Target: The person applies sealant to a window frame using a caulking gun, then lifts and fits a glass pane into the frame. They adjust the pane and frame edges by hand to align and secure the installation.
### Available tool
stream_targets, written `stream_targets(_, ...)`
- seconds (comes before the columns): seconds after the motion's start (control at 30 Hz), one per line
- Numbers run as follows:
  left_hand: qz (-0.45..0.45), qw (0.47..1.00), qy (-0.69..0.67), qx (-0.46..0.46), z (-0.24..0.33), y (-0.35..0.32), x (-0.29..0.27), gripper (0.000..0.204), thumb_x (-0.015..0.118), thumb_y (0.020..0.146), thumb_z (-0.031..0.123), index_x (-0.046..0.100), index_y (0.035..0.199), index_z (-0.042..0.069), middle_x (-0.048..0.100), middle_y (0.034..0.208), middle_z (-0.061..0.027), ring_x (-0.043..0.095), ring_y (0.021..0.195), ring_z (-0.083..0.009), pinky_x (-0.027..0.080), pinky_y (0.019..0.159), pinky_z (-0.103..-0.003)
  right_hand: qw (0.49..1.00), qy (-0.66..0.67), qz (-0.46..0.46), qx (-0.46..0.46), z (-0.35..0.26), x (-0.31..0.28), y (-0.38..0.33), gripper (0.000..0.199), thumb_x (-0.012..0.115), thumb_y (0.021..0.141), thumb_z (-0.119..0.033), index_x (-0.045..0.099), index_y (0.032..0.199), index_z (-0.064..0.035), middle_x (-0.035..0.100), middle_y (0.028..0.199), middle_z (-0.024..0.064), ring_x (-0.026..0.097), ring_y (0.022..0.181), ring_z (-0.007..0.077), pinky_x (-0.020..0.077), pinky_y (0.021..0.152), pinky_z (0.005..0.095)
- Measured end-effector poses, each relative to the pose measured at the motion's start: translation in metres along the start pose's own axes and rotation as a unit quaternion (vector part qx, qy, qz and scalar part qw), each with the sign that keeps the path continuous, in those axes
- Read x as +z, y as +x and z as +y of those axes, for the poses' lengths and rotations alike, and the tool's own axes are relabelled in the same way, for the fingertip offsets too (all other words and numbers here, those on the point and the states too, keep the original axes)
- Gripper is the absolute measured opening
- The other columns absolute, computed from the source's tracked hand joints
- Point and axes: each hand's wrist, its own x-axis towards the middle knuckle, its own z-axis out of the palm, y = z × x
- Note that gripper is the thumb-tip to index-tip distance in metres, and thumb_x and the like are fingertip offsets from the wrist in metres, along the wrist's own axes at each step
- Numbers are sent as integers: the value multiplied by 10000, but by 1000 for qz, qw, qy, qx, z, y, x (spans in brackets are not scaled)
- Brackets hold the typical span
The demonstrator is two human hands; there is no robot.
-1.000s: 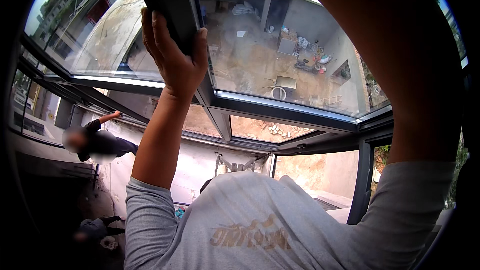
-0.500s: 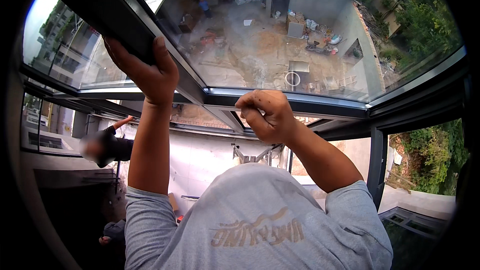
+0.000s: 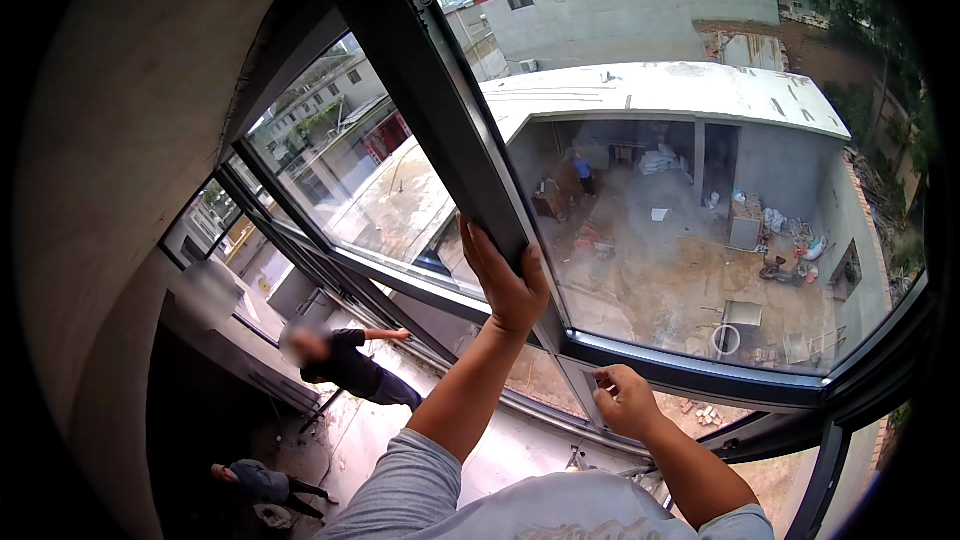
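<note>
My left hand (image 3: 507,280) is wrapped against the dark upright window post (image 3: 440,120), its fingers along the left side and thumb on the right. To the right and lower, my right hand (image 3: 628,402) is curled with thumb and fingers drawn together, close to the lower window rail (image 3: 690,365). Whatever the right fingers hold, if anything, is hidden. The large glass pane (image 3: 640,270) right of the post sits in a dark frame with a silvery edge.
A person in black (image 3: 345,360) stands lower left, one arm stretched toward the window frame. Another person (image 3: 262,480) is farther down left. A pale floor (image 3: 370,445) lies far below. Through the glass are a courtyard with rubble, a white roof (image 3: 680,85) and a person in blue (image 3: 583,168).
My view has turned up and left, so the window and both hands appear farther right and lower. The left hand stays on the post; the right stays curled by the rail.
</note>
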Motion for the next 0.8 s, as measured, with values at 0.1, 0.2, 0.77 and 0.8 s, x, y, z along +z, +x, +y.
stream_targets(0.1, 3, 1000, 6, -3, 0, -2, 1, 849, 619, 1118, 301, 177, 1714, -112, 256, 1719, -446, 325, 1576, -631, 298, 1280, -649, 999, 32, 1, -33, -5, 13, 23, 481, 704, 945, -144, 701, 1387, 45, 732, 1310, 260, 763, 1158, 363, 606, 1009, 421)
stream_targets(0.2, -1, 1000, -3, -11, 1, -1, 0, 847, 632, 1116, 284, 181, 1721, -101, 253, 1723, -441, 316, 1586, -625, 299, 1287, -637, 1000, 10, -1, -14, -12, 31, 47, 701, 739, 942, -196, 545, 1562, 66, 671, 1421, 297, 716, 1263, 387, 562, 1096, 447)
stream_targets(0.77, 27, 992, 120, -40, 7, 17, -21, 420, 802, 1058, 358, 675, 1019, -39, 683, 1328, -223, 610, 1331, -402, 527, 1091, -512, 993, 26, 107, -47, -20, 82, 82, 754, 732, 961, -205, 426, 1624, -20, 610, 1362, 280, 646, 1244, 469, 522, 1085, 529)
stream_targets(0.8, 15, 986, 154, -55, 6, 17, -23, 439, 852, 1015, 388, 704, 958, -21, 719, 1175, -171, 645, 1236, -367, 549, 1044, -492, 992, 14, 111, -53, -21, 81, 82, 791, 739, 953, -199, 409, 1651, -28, 616, 1352, 265, 652, 1247, 448, 524, 1081, 513)
